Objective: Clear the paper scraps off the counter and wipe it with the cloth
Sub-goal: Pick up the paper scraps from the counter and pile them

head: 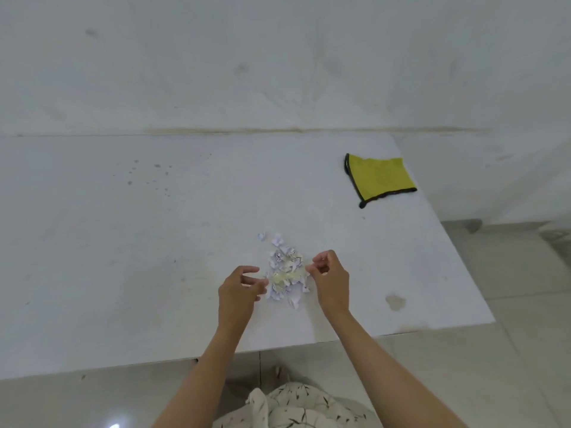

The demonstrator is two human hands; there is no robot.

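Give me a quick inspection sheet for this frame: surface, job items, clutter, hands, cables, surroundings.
Surface: white counter, dark specks far left, brownish stain near right edge.
Job items: paper scraps piled near the front edge; yellow cloth lying flat at far right, untouched.
Clutter: nothing seen.
Hands: left hand and right hand flank the pile, fingers curled at the scraps; grip unclear.
Cables: nothing seen.
Surroundings: white wall behind, tiled floor below and right.

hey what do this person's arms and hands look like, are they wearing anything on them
Both forearms are bare to the frame's edge: no sleeves, gloves, watch or rings visible on the left hand or right hand. Below them shows a cream garment with dark leaf-like marks.
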